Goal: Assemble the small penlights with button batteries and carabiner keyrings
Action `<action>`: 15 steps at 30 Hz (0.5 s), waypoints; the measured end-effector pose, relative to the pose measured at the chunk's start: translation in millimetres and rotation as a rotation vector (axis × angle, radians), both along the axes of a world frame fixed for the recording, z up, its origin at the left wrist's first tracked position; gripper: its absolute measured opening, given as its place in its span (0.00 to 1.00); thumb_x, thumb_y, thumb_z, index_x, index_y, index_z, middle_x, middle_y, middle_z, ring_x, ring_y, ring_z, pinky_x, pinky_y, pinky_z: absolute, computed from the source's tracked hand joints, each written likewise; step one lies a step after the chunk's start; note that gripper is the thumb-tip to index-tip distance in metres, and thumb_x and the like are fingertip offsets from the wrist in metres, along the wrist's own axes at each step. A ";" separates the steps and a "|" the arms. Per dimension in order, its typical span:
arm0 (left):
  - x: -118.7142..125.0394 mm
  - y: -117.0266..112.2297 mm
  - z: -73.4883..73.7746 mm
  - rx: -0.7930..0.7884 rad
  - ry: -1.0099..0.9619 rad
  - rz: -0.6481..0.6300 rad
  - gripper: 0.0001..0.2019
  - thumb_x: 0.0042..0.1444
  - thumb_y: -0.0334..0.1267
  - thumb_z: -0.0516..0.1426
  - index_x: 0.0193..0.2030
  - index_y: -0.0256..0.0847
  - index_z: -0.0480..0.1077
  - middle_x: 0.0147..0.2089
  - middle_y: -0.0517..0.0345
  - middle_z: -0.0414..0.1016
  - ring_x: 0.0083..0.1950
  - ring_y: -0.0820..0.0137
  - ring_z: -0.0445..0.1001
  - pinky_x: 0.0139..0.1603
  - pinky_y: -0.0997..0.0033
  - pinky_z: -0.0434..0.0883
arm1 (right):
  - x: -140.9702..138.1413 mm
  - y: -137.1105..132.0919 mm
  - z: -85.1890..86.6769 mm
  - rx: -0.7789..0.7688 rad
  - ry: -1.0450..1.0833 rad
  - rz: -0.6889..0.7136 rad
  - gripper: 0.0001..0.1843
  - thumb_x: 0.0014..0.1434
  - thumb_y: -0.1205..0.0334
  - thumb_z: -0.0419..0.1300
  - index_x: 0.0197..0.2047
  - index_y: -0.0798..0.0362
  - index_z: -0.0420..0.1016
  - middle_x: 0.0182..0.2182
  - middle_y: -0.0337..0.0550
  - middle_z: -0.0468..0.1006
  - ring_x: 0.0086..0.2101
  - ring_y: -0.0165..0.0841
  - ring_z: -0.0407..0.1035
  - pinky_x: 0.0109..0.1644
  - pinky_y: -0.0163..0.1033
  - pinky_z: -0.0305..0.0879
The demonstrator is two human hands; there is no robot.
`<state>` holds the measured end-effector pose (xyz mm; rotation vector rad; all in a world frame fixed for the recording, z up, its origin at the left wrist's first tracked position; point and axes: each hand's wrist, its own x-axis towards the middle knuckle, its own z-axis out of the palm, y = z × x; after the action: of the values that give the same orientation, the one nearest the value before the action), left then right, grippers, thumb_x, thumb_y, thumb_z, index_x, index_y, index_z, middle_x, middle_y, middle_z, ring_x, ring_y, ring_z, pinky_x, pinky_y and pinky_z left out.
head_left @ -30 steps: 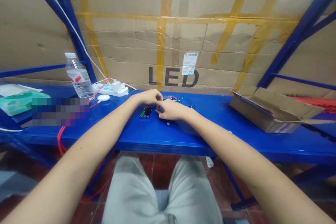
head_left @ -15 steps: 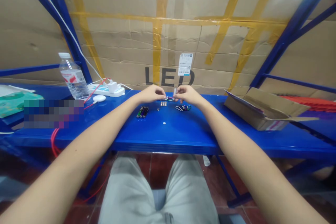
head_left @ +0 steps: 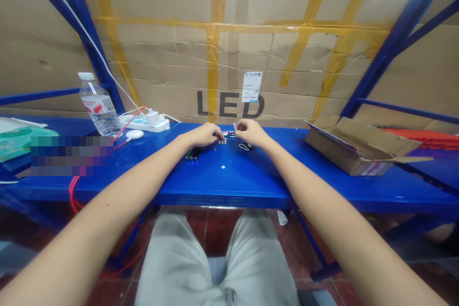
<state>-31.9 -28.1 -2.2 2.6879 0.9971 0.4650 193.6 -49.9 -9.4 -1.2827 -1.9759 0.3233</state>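
Observation:
My left hand is over the blue table, fingers bent down and closed at the left side of a small cluster of round silver pieces. Whether it pinches one of them is hidden. My right hand is pinched around a small pale, narrow piece, held upright. Between the hands lie several small shiny metallic tubes. Several dark and green tubes lie partly under my left hand. Below my right hand rest carabiners, one of them silver.
An open cardboard box stands at the right. To the left are a water bottle, a white power strip and red cables. A large taped cardboard sheet rises behind the table. A white dot marks the tabletop.
My left hand has moved from the metallic tubes toward me, down to the silver pieces, and now covers part of the dark tubes. My right hand has shifted slightly left, still pinching the pale piece.

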 end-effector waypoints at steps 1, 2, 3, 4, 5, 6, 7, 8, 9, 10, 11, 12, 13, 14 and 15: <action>1.8 -0.5 0.0 0.014 0.010 -0.023 0.20 0.50 0.25 0.53 0.45 0.40 0.81 0.45 0.54 0.83 0.45 0.67 0.77 0.50 0.69 0.70 | 0.0 0.3 0.2 0.002 -0.004 -0.001 0.05 0.47 0.64 0.58 0.31 0.54 0.71 0.28 0.39 0.75 0.31 0.31 0.66 0.35 0.35 0.59; 3.7 -1.0 0.0 0.030 0.027 -0.042 0.21 0.50 0.24 0.52 0.45 0.40 0.81 0.45 0.54 0.82 0.46 0.67 0.77 0.50 0.70 0.70 | 0.0 0.5 0.4 0.005 -0.007 0.001 0.05 0.48 0.64 0.58 0.31 0.55 0.71 0.29 0.39 0.75 0.31 0.31 0.66 0.35 0.35 0.59; 5.5 -1.5 -0.1 0.046 0.047 -0.054 0.21 0.50 0.24 0.52 0.46 0.40 0.81 0.46 0.54 0.82 0.47 0.67 0.77 0.50 0.70 0.70 | -0.1 0.6 0.7 0.010 -0.009 0.005 0.05 0.48 0.64 0.58 0.31 0.55 0.71 0.29 0.39 0.75 0.32 0.31 0.66 0.35 0.35 0.59; 6.9 -1.8 -0.5 0.062 0.071 -0.060 0.22 0.50 0.23 0.52 0.46 0.40 0.81 0.46 0.54 0.82 0.47 0.67 0.77 0.51 0.70 0.70 | 0.0 0.7 1.1 0.014 -0.011 0.008 0.05 0.48 0.64 0.58 0.31 0.55 0.72 0.29 0.39 0.75 0.32 0.31 0.66 0.35 0.35 0.59; 8.0 -2.1 -1.1 0.075 0.094 -0.063 0.22 0.50 0.23 0.52 0.46 0.40 0.81 0.46 0.53 0.82 0.47 0.67 0.76 0.51 0.71 0.70 | 0.3 0.8 1.5 0.016 -0.012 0.010 0.05 0.48 0.64 0.58 0.31 0.55 0.72 0.29 0.40 0.75 0.32 0.31 0.66 0.35 0.35 0.59; 8.8 -2.1 -1.9 0.087 0.115 -0.062 0.22 0.50 0.23 0.52 0.47 0.39 0.81 0.47 0.52 0.81 0.47 0.67 0.77 0.51 0.71 0.69 | 0.7 0.6 2.0 0.018 -0.011 0.010 0.05 0.48 0.64 0.58 0.31 0.55 0.72 0.29 0.40 0.75 0.32 0.31 0.66 0.35 0.35 0.59; 9.3 -2.0 -2.9 0.098 0.131 -0.056 0.22 0.51 0.23 0.51 0.47 0.38 0.81 0.47 0.51 0.81 0.46 0.66 0.77 0.50 0.71 0.69 | 1.2 0.3 2.7 0.017 -0.010 0.006 0.05 0.48 0.65 0.58 0.31 0.55 0.72 0.30 0.40 0.76 0.32 0.31 0.66 0.36 0.35 0.59; 9.6 -1.8 -4.0 0.107 0.143 -0.047 0.22 0.51 0.23 0.51 0.47 0.38 0.81 0.48 0.50 0.81 0.46 0.66 0.77 0.50 0.71 0.69 | 1.7 -0.1 3.4 0.014 -0.010 0.002 0.05 0.48 0.65 0.58 0.32 0.55 0.72 0.30 0.40 0.76 0.32 0.31 0.66 0.35 0.35 0.59; 9.9 -1.4 -5.2 0.116 0.153 -0.037 0.22 0.52 0.23 0.51 0.48 0.38 0.81 0.48 0.50 0.81 0.47 0.66 0.77 0.50 0.71 0.69 | 2.1 -0.7 4.2 0.010 -0.012 0.000 0.05 0.48 0.65 0.58 0.32 0.55 0.72 0.30 0.40 0.76 0.32 0.31 0.66 0.35 0.35 0.59; 10.2 -0.9 -6.4 0.122 0.162 -0.028 0.22 0.52 0.23 0.51 0.48 0.38 0.81 0.48 0.50 0.81 0.47 0.65 0.76 0.50 0.71 0.69 | 2.5 -1.4 5.1 0.005 -0.014 -0.002 0.05 0.48 0.65 0.58 0.32 0.55 0.72 0.30 0.40 0.75 0.32 0.31 0.66 0.35 0.35 0.59; 10.5 -0.4 -7.5 0.127 0.170 -0.021 0.22 0.52 0.23 0.51 0.48 0.38 0.81 0.49 0.49 0.81 0.47 0.65 0.76 0.51 0.71 0.69 | 2.8 -2.1 5.9 0.000 -0.016 -0.005 0.05 0.49 0.65 0.58 0.32 0.55 0.72 0.30 0.40 0.75 0.31 0.31 0.66 0.35 0.35 0.59; 10.9 0.0 -8.4 0.131 0.176 -0.017 0.22 0.53 0.23 0.51 0.49 0.38 0.81 0.49 0.49 0.81 0.48 0.65 0.76 0.51 0.72 0.69 | 3.0 -2.8 6.6 -0.005 -0.016 -0.005 0.05 0.49 0.65 0.58 0.32 0.55 0.72 0.30 0.40 0.75 0.31 0.31 0.67 0.35 0.35 0.59; 11.2 0.3 -9.2 0.132 0.180 -0.016 0.22 0.53 0.23 0.51 0.49 0.38 0.81 0.49 0.49 0.81 0.48 0.65 0.76 0.51 0.72 0.69 | 3.3 -3.2 7.2 -0.009 -0.015 -0.006 0.05 0.49 0.65 0.58 0.32 0.55 0.72 0.30 0.40 0.75 0.31 0.31 0.67 0.34 0.35 0.59; 11.6 0.4 -9.6 0.132 0.180 -0.018 0.22 0.53 0.23 0.51 0.49 0.38 0.81 0.49 0.49 0.81 0.48 0.65 0.76 0.51 0.72 0.69 | 3.5 -3.5 7.6 -0.013 -0.013 -0.006 0.05 0.49 0.65 0.58 0.32 0.55 0.72 0.30 0.40 0.75 0.31 0.31 0.67 0.34 0.35 0.59; 12.1 0.1 -9.7 0.132 0.177 -0.023 0.22 0.53 0.23 0.51 0.49 0.38 0.81 0.50 0.49 0.81 0.48 0.65 0.76 0.51 0.72 0.69 | 3.8 -3.5 7.8 -0.015 -0.011 -0.008 0.06 0.49 0.65 0.58 0.33 0.55 0.72 0.30 0.41 0.76 0.31 0.31 0.67 0.34 0.35 0.59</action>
<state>-19.8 -28.1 -11.9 2.8977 1.0127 0.3023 197.4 -53.4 -1.6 -1.3041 -1.9804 0.3286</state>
